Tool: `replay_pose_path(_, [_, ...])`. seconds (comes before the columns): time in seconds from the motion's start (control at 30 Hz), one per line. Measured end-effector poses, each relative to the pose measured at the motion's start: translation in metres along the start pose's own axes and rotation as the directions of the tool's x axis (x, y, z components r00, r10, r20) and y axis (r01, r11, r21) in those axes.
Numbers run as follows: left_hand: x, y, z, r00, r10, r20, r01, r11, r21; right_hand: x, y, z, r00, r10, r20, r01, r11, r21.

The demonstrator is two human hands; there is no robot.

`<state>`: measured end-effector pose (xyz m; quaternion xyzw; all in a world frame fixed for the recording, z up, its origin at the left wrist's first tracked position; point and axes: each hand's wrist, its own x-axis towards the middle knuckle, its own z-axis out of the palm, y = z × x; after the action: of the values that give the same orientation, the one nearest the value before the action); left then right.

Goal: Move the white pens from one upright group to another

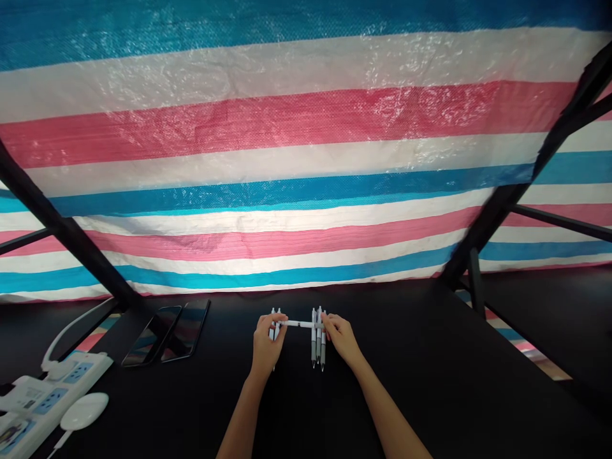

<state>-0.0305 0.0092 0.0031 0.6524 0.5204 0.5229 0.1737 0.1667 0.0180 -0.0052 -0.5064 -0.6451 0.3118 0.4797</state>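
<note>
You held one white pen (297, 324) crosswise, your left hand (268, 344) and right hand (340, 339) each pinching an end. Three pens (318, 338) stood under your right hand, two (274, 326) under your left; stacking looked barely begun.

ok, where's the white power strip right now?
In the head view, the white power strip sits at the bottom-left corner of the black table, beside a white oval puck and left of two dark phones, far from both hands.
</note>
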Motion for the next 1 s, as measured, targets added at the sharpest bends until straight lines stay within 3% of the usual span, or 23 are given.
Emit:
replay_pose_path(0.27, [-0.0003, -0.0021, -0.0007, 1.0, -0.022, -0.009, 0.022, 1.0, -0.006, 0.0, 0.0017, -0.0004, 1.0, 0.02, -0.001, -0.02, 1.0, -0.01])
replay_pose_path(0.67, [-0.0017, -0.0032, 0.0018, 0.971, -0.226, 0.083, 0.235, 0.963, -0.129, 0.0008, 0.0041, -0.0003, 0.997, -0.073, -0.036, 0.075, 0.994, 0.074])
replay_pose_path(1.0, [-0.0008, -0.006, -0.0006, 0.976, -0.213, 0.033, 0.216, 0.966, -0.142, -0.0001, 0.0038, 0.0002, 0.994, -0.106, -0.014, 0.106, 0.989, 0.104])
